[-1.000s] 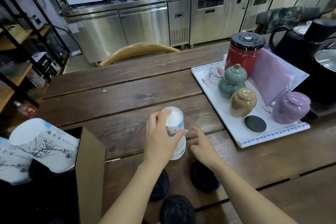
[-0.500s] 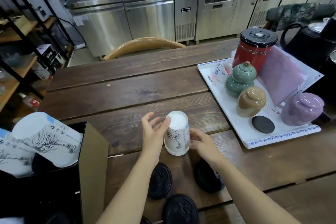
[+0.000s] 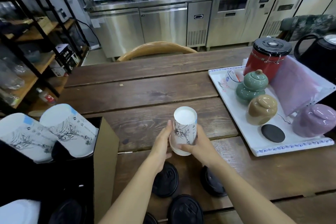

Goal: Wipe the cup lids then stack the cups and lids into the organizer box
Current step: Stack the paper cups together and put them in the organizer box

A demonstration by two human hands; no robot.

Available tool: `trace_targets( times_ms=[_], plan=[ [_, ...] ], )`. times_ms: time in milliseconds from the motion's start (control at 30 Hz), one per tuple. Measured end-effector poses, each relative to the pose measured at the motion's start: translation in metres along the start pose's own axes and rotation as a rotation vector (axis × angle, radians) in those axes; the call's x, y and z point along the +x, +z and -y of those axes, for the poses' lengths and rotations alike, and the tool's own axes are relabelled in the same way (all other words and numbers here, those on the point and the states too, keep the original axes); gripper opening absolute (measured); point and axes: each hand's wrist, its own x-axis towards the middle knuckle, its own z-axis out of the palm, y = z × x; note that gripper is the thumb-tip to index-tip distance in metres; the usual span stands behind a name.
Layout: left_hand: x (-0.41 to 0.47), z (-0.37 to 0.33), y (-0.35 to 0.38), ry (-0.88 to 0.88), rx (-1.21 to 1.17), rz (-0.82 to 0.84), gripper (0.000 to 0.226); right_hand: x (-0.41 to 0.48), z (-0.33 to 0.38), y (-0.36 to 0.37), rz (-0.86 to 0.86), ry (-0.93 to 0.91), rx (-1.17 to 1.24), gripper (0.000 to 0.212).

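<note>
Dark wood plank table point(image 3: 145, 85) in a commercial kitchen, steel counters behind. Both forearms reach in from the bottom edge, converging on an upside-down stack of white printed paper cups point(image 3: 184, 132) standing mid-table. Left hand point(image 3: 161, 143) flat against the stack's left side, fingers pointing up, palm inward, loosely cupped. Right hand point(image 3: 198, 143) wraps the right side, thumb across the front near the bottom rims, fingers curled behind (fingertips hidden). Black lids point(image 3: 166, 180) lie on the table under and beside the wrists. Organizer box point(image 3: 103, 151) at left, open, with two more cup stacks point(image 3: 69, 129) leaning inside. White tray point(image 3: 236, 132) with ceramic jars at right.
</note>
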Motion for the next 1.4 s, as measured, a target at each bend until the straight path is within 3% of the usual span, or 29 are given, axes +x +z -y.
trace_targets(
  times_ms=[133,333,700,1067,1400],
  plan=[
    [-0.017,-0.020,-0.013,0.170,-0.078,-0.073,0.033,-0.005,0.034,-0.003,-0.030,-0.096,0.065,0.067],
    [-0.067,-0.062,-0.043,0.495,-0.018,-0.221,0.020,-0.017,0.106,0.015,-0.031,-0.217,0.163,0.061],
    [-0.143,-0.104,-0.127,0.728,-0.077,-0.447,0.031,-0.027,0.206,0.087,0.127,-0.424,0.133,0.068],
    [-0.155,-0.097,-0.202,0.685,-0.107,-0.493,0.027,-0.014,0.234,0.167,0.221,-0.432,-0.076,0.073],
    [-0.105,-0.056,-0.225,0.576,0.052,-0.460,0.068,-0.001,0.203,0.193,0.210,-0.274,-0.472,0.071]
  ],
)
